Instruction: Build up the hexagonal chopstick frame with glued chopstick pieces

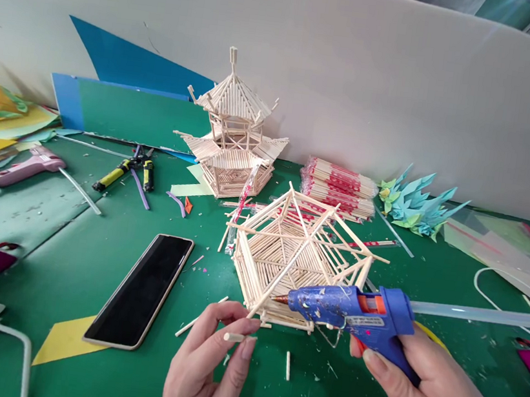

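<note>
The left hand (208,367) is curled, its thumb and fingers pinching a short wooden stick (233,337) just in front of the stick frame (281,259). The right hand (431,383) is closed around the handle of a blue glue gun (348,307), with a clear glue stick (484,315) jutting from its back. The nozzle points left, just beside a slanting stick of the frame; whether they touch, I cannot tell. The frame sits mid-tabletop (342,391), in front of a finished-looking stick tower (234,136). A pale label (365,321) on the glue gun carries print too small to read, as does the red marking on the wrapped stick packets (337,188) behind.
</note>
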`<state>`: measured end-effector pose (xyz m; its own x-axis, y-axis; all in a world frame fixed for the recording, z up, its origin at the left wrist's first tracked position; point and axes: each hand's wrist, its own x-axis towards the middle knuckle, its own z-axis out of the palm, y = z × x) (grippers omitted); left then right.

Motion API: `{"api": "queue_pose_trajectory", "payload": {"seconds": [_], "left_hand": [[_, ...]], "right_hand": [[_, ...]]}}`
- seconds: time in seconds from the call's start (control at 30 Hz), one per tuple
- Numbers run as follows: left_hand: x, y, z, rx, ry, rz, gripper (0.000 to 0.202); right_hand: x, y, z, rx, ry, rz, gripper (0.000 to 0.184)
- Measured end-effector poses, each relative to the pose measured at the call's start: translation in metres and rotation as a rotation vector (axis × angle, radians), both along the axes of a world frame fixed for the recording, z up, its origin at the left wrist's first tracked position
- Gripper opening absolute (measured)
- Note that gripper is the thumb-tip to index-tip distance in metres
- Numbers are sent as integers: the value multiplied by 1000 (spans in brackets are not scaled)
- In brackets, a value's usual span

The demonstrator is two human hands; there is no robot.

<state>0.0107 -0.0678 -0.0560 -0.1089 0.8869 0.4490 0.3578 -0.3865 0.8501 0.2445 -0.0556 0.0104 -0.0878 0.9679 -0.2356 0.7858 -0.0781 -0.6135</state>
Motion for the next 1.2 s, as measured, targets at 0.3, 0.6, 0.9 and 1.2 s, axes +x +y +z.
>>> {"api": "queue_pose_trajectory", "payload": {"seconds": [0.3,0.6,0.9,1.2], "left_hand": [[-5,1,-2,13,94,-42,26],[-5,1,-2,31,91,-41,27],[-4,1,2,24,79,-39,27],[-2,2,1,9,58,-14,25]], "right_hand": [[3,4,-6,-1,31,27,36],[7,4,-7,51,-12,57,34],[-3,3,-3,94,26,-5,33],[3,0,-3,71,20,-15,34]]}}
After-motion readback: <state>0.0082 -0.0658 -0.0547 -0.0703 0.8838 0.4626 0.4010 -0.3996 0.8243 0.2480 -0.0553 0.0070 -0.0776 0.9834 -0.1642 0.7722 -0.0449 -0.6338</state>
